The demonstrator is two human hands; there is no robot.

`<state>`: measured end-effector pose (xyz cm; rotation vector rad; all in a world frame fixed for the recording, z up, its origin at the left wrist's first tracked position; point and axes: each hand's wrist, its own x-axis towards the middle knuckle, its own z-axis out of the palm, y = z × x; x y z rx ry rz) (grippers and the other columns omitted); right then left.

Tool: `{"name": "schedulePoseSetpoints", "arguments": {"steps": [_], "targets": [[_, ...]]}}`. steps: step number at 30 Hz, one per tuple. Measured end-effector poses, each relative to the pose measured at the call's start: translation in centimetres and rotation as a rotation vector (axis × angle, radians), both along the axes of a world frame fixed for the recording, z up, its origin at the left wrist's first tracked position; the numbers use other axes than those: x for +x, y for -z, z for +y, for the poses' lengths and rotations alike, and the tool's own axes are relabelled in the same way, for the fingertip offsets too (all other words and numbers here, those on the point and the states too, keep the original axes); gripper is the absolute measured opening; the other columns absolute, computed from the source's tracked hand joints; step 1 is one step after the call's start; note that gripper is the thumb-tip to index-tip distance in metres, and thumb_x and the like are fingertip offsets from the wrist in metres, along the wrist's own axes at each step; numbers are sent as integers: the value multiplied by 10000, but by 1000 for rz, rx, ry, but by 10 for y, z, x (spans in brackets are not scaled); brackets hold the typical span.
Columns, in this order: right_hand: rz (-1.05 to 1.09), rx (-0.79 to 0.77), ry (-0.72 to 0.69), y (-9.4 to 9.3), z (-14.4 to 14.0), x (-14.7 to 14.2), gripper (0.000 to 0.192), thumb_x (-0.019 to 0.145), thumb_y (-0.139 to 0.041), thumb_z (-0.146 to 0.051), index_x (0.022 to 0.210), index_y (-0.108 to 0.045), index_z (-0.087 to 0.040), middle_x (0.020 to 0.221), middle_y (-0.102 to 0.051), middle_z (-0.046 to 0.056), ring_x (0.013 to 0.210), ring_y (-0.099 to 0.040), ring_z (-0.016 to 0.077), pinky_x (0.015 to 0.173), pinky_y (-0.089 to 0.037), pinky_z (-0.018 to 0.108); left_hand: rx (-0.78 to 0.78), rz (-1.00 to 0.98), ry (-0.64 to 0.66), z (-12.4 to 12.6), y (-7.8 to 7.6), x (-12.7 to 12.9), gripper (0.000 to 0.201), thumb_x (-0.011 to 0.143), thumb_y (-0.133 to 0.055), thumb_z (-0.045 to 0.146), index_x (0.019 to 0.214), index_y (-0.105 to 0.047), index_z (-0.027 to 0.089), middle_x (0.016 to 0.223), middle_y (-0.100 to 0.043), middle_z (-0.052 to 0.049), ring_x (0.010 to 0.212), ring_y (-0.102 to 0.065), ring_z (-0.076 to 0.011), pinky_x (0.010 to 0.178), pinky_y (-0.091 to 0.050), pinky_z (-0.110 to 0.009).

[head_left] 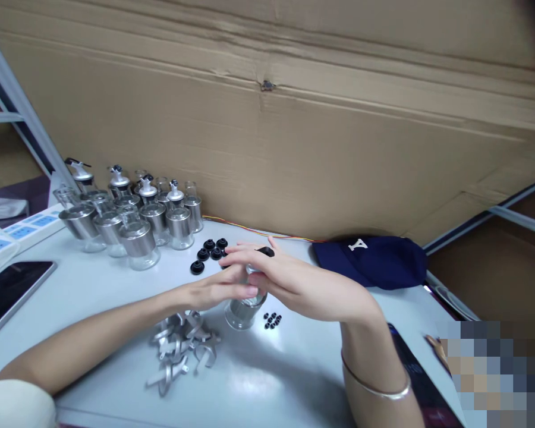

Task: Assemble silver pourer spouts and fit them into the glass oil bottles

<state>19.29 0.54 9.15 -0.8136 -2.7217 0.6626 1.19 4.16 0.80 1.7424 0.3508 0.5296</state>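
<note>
Head view, bench top. I have both hands together over a small glass bottle [243, 309] with a metal collar, standing upright on the white table [93, 285], near the middle of it. My left hand [218, 288] comes in from the left with its fingers closed against the bottle's neck. My right hand [285, 276] lies over the top, fingers spread and curled down, with a black cap [266, 251] sitting at the knuckles, on or under the fingers; I cannot tell which. The bottle's mouth is hidden by both hands, so I cannot see what is being pressed there. A thin bangle [374, 386] sits on my right forearm.

Around the bottle:
- Just in front and left, touching the table, a loose heap of silver metal levers [181, 351].
- Just right of the bottle base, a small cluster of tiny black rings [271, 321].
- Behind the hands, a group of black caps [208, 252] lying flat.
- Further back left, a packed group of bottles [134, 223] with metal collars, several fitted with pourer tops.

Elsewhere: a dark blue cap [374, 258] with a white letter lies at the right rear of the table. A dark tablet [9, 291] rests at the left edge, with a white power strip [22, 229] behind it. A wall of brown cardboard [294, 119] stands behind the table.
</note>
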Motion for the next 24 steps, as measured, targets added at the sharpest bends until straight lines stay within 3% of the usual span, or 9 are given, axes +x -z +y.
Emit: {"name": "schedulePoseSetpoints", "arguments": {"steps": [3, 7, 11, 15, 20, 24], "targets": [[2, 11, -8, -1, 0, 1, 434, 968, -305, -139, 1393, -354, -214, 1436, -460, 91, 1354, -358, 206, 1149, -120, 560, 77, -7, -32, -3, 2, 2, 757, 784, -451, 737, 1263, -477, 152, 1227, -512, -141, 1189, -438, -321, 1007, -381, -486], [26, 22, 67, 2, -5, -5, 473, 932, -371, -101, 1389, -371, -226, 1356, -541, 76, 1312, -416, 198, 1146, -188, 526, 109, -24, -64, -4, 6, 4, 927, 750, -374, 814, 1394, -341, 148, 1309, -445, -190, 1168, -454, -325, 994, -392, -494], [110, 73, 268, 17, -17, -14, 501, 872, -520, -116, 1348, -434, -247, 1390, -502, 96, 1267, -466, 251, 1051, -375, 501, 36, -3, -81, -5, 5, 4, 794, 826, -239, 768, 1302, -466, 175, 1132, -562, -143, 1088, -511, -274, 985, -406, -433], [192, 92, 343, 32, -24, -18, 476, 856, -599, -166, 1305, -474, -264, 1367, -524, 95, 1226, -500, 252, 947, -483, 445, 19, -9, -115, -6, 2, 6, 728, 835, -259, 756, 1091, -599, 165, 970, -595, -101, 923, -553, -235, 863, -465, -357], [349, 212, 366, 58, -22, -20, 421, 840, -619, -203, 1235, -483, -257, 1344, -510, 119, 1202, -508, 263, 885, -514, 423, -5, -75, -92, -5, 3, 8, 632, 846, -339, 724, 917, -606, 155, 915, -584, -78, 897, -543, -209, 860, -463, -339], [538, 371, 398, 90, -15, -26, 518, 855, -564, -178, 1295, -326, -313, 1293, -481, 123, 1176, -519, 274, 848, -522, 457, -61, -129, -87, -4, 4, 8, 538, 868, -397, 655, 997, -553, 156, 896, -564, -64, 894, -534, -200, 850, -460, -339]]}}
